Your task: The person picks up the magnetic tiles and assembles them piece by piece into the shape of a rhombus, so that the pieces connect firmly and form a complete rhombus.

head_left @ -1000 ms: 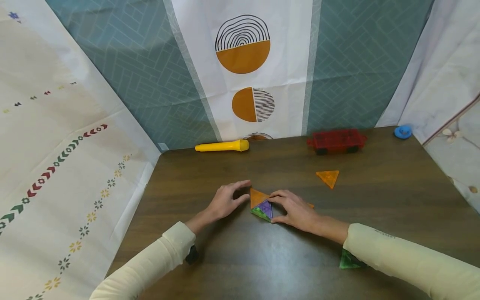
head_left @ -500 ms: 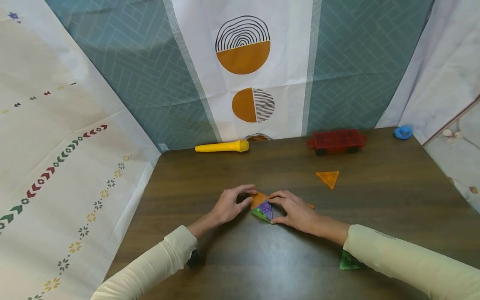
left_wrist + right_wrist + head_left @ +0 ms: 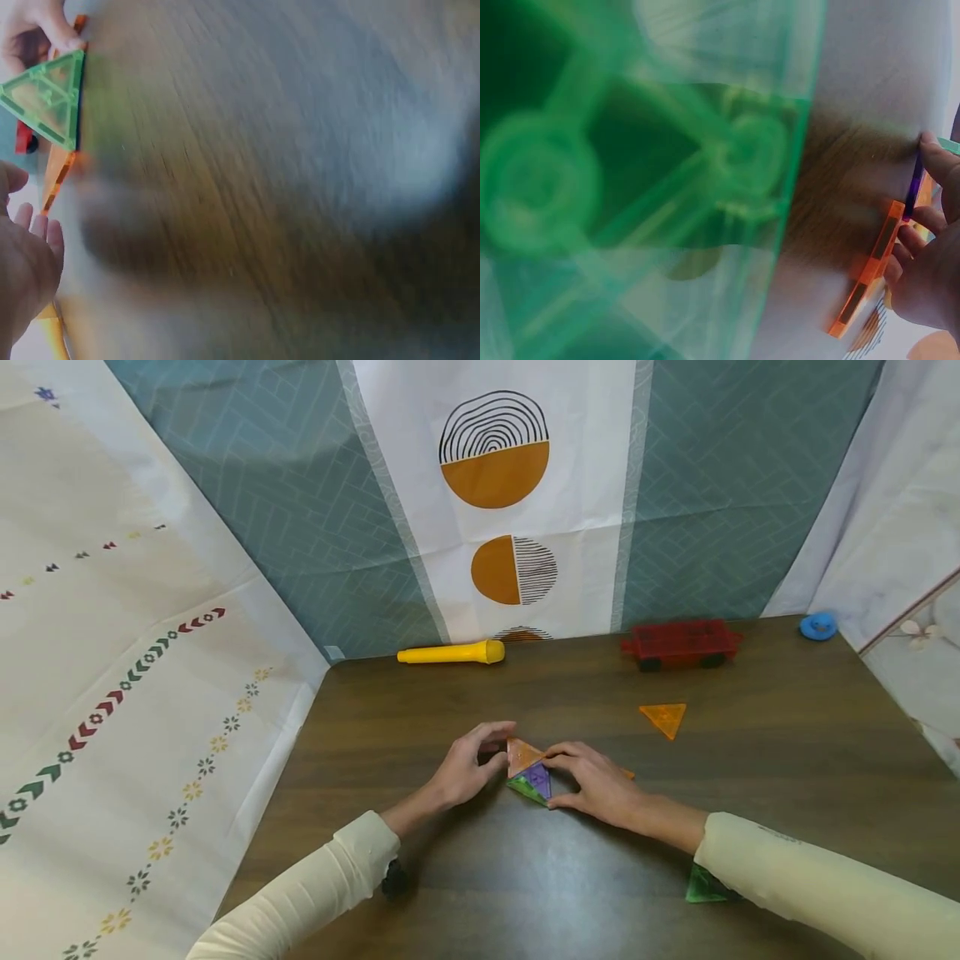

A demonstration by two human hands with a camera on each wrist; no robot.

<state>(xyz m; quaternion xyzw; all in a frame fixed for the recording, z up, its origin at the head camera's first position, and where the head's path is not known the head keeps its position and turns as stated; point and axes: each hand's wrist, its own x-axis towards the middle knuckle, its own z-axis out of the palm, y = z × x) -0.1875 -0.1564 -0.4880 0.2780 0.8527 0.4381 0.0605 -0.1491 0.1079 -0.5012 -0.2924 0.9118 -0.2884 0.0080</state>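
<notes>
Small translucent triangular magnetic tiles stand joined mid-table in the head view: an orange tile, a purple tile and a green tile. My right hand pinches the purple tile between thumb and fingers at its right side. My left hand curves loosely beside the orange tile's left edge; whether it touches is unclear. In the left wrist view the green tile leans up between the hands, and the left fingers lie near the orange tile's end. Another orange tile is mostly hidden behind the right hand.
A loose orange tile lies to the right. A larger green tile sits partly beneath the right sleeve. Along the back edge are a yellow toy microphone, a red toy wagon and a blue rubber duck.
My left fingers first came over the orange tile, then drew back to its left edge; that tile now looks paler and more tilted. The right hand keeps its pinch. The head view shifted slightly.
</notes>
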